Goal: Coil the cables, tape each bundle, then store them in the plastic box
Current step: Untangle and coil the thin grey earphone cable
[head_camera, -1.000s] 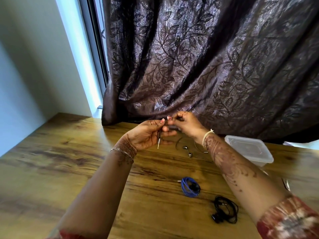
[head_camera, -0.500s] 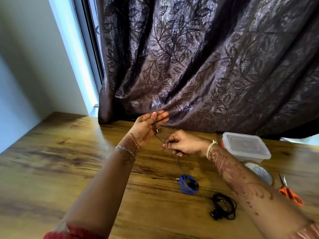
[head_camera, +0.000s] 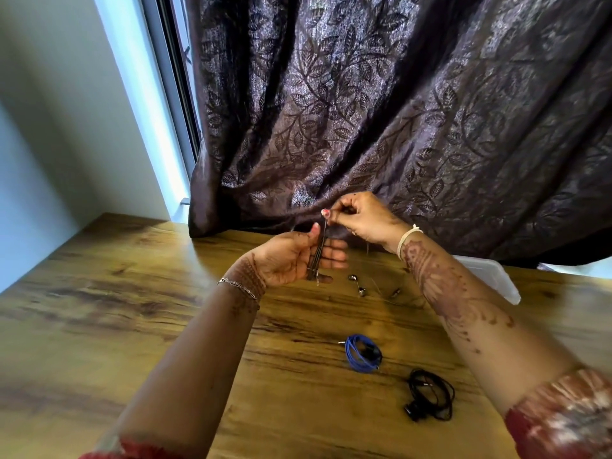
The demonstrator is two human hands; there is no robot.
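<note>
Head view: the left hand [head_camera: 294, 256] was held palm-up over the far part of the table [head_camera: 132, 293]. Its fingers [head_camera: 334, 256] were nearly straight, and the thumb appeared to pin several dark strands of the earphone cable [head_camera: 317, 260] against them. The right hand [head_camera: 362, 217] was above it, with thumb and forefinger pinching the cable's running end. Half a second earlier that hand had been low, near the table top and below the left; it had since swung up and over. I judge that this laid one more turn onto the bundle.

The earbuds [head_camera: 356, 284] lay on the table just beyond the left hand, towards the far edge. Loose length was therefore still left, and coiling of this cable was not finished.

A blue coiled cable [head_camera: 362, 352] sat nearer the middle. A black coiled cable [head_camera: 429, 395] sat closer to the near edge, apart from the blue one. Neither was in the plastic box [head_camera: 493, 279], which stood closed by the far right edge below the curtain [head_camera: 397, 111], partly behind the right forearm.

No tape showed in this view, so taping and storing remained to be done.
</note>
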